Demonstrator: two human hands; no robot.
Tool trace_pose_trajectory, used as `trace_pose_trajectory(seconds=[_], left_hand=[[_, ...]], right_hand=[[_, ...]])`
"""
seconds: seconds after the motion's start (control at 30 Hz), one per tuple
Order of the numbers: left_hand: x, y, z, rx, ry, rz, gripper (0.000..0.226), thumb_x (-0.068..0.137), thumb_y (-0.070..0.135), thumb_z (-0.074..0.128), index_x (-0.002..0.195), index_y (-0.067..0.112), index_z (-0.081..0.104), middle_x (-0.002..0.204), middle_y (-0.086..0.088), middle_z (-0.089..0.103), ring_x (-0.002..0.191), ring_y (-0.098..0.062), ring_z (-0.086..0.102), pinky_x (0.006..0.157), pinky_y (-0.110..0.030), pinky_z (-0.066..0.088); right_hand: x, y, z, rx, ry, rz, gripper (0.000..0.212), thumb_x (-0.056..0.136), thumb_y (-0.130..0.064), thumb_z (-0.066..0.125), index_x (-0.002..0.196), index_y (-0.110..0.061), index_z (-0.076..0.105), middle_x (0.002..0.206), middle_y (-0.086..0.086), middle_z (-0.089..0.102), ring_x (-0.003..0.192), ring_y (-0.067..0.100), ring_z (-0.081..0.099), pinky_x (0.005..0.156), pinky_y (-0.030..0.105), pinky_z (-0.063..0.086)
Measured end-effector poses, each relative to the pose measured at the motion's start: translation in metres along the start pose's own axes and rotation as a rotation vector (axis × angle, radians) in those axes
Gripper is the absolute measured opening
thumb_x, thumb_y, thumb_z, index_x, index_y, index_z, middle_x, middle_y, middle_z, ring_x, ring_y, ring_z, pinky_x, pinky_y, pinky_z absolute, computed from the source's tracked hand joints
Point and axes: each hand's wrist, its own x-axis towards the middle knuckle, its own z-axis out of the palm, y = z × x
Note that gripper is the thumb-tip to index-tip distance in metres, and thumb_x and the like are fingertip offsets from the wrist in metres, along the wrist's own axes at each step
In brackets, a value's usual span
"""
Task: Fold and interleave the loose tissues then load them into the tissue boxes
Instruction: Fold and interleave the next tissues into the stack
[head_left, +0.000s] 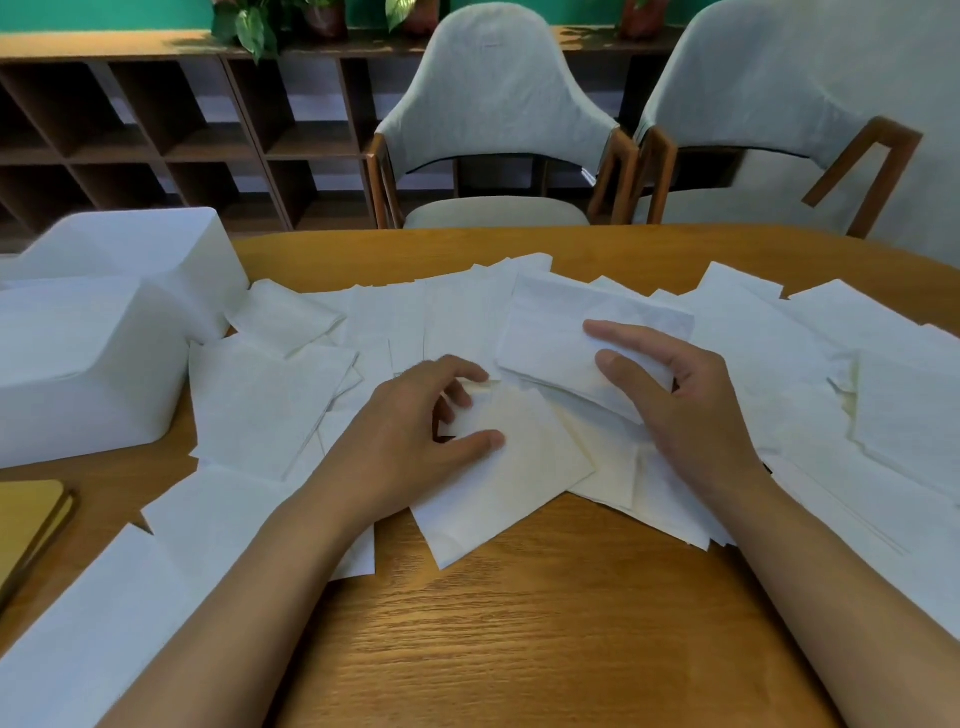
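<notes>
The person's left hand (415, 431) is pinching the upper left corner of a square white folded tissue (504, 478), with the thumb below the corner and the curled fingers above it. This tissue is lying flat on the oval light-brown wooden bench (545, 623), near the middle. The right hand (691, 410) is grasping a long white folded tissue (550, 338) between the thumb and the straighter fingers; this one is lying just above and to the right of the square one, over other sheets.

Many loose white paper tissues (270, 410) are spreading across the bench from the left edge to the right edge, overlapping each other.

Two white plastic tissue boxes with rounded corners are standing on the left side, touching each other: the near box (78, 379) and the far box (150, 254). Their inside is not showing, so I cannot tell what they are containing. A flat tan wooden board (28, 514) is lying in front of the near box.

Two grey cushioned chairs with wooden arms (498, 119) are standing behind the bench.
</notes>
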Motion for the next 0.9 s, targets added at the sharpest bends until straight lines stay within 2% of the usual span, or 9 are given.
trace_pose_trajectory(seconds=[0.2, 0.27, 0.37, 0.47, 0.53, 0.6, 0.67, 0.77, 0.9], left_hand=[[0.000, 0.004, 0.008, -0.065, -0.027, -0.064, 0.022, 0.087, 0.037, 0.082, 0.107, 0.033, 0.073, 0.078, 0.012, 0.065, 0.076, 0.002, 0.058, 0.066, -0.011, 0.042], [-0.001, 0.004, 0.008, -0.060, -0.026, -0.042, 0.014, 0.089, 0.035, 0.080, 0.099, 0.036, 0.070, 0.081, 0.013, 0.062, 0.077, 0.003, 0.055, 0.066, -0.011, 0.042], [-0.001, 0.004, 0.006, -0.054, -0.007, 0.020, 0.014, 0.089, 0.036, 0.079, 0.091, 0.040, 0.065, 0.092, 0.017, 0.059, 0.086, 0.002, 0.055, 0.068, -0.010, 0.042], [-0.001, 0.007, -0.002, -0.213, -0.047, 0.026, 0.009, 0.089, 0.037, 0.080, 0.093, 0.035, 0.071, 0.092, 0.014, 0.069, 0.083, -0.003, 0.064, 0.068, -0.019, 0.047], [-0.001, 0.011, -0.006, -0.345, -0.059, 0.024, 0.012, 0.088, 0.041, 0.080, 0.096, 0.032, 0.076, 0.095, 0.010, 0.074, 0.083, -0.014, 0.071, 0.071, -0.033, 0.054], [-0.003, 0.015, -0.005, -0.404, 0.005, 0.033, 0.018, 0.085, 0.044, 0.080, 0.097, 0.031, 0.079, 0.095, 0.008, 0.076, 0.083, -0.019, 0.072, 0.071, -0.036, 0.056], [-0.003, 0.018, -0.003, -0.393, 0.090, 0.046, 0.020, 0.082, 0.042, 0.081, 0.099, 0.032, 0.081, 0.094, 0.012, 0.077, 0.085, -0.016, 0.071, 0.071, -0.031, 0.056], [-0.003, 0.019, -0.004, -0.412, 0.159, 0.058, 0.024, 0.079, 0.035, 0.085, 0.102, 0.031, 0.081, 0.089, 0.010, 0.076, 0.080, -0.011, 0.067, 0.068, -0.017, 0.051], [-0.003, 0.018, -0.011, -0.432, 0.211, 0.072, 0.027, 0.083, 0.029, 0.084, 0.108, 0.030, 0.078, 0.087, 0.007, 0.077, 0.083, -0.017, 0.070, 0.073, -0.022, 0.053]], right_hand=[[-0.001, 0.000, 0.001, -0.006, -0.025, 0.001, 0.028, 0.095, -0.034, 0.065, 0.122, -0.035, 0.070, 0.133, -0.018, 0.063, 0.126, -0.001, 0.052, 0.091, 0.003, 0.038], [-0.001, 0.000, 0.002, -0.007, -0.032, -0.010, 0.029, 0.093, -0.036, 0.065, 0.122, -0.035, 0.070, 0.132, -0.018, 0.063, 0.125, -0.001, 0.052, 0.092, 0.003, 0.040], [-0.003, -0.001, 0.003, -0.008, -0.049, -0.021, 0.039, 0.085, -0.049, 0.062, 0.121, -0.036, 0.070, 0.132, -0.018, 0.063, 0.124, -0.003, 0.053, 0.098, 0.013, 0.044], [-0.004, -0.003, 0.002, -0.007, -0.084, -0.029, 0.044, 0.083, -0.057, 0.064, 0.122, -0.037, 0.070, 0.129, -0.022, 0.063, 0.121, -0.003, 0.053, 0.096, 0.018, 0.049], [-0.007, -0.006, 0.001, 0.001, -0.157, -0.055, 0.041, 0.085, -0.062, 0.067, 0.119, -0.040, 0.070, 0.125, -0.027, 0.064, 0.120, -0.004, 0.054, 0.093, 0.015, 0.050], [-0.011, -0.009, 0.005, 0.004, -0.216, -0.058, 0.038, 0.080, -0.064, 0.068, 0.112, -0.044, 0.070, 0.119, -0.034, 0.064, 0.117, -0.008, 0.054, 0.089, 0.010, 0.049], [-0.014, -0.009, 0.010, 0.004, -0.189, -0.007, 0.031, 0.075, -0.064, 0.072, 0.100, -0.046, 0.068, 0.103, -0.044, 0.063, 0.108, -0.018, 0.054, 0.081, 0.006, 0.049], [-0.015, -0.006, 0.018, 0.002, -0.126, 0.049, 0.033, 0.073, -0.055, 0.069, 0.101, -0.038, 0.071, 0.103, -0.032, 0.066, 0.104, -0.014, 0.055, 0.084, 0.015, 0.053], [-0.017, -0.013, 0.016, 0.042, -0.200, 0.048, 0.032, 0.074, -0.052, 0.068, 0.106, -0.047, 0.066, 0.108, -0.034, 0.062, 0.105, -0.019, 0.052, 0.082, 0.012, 0.053]])
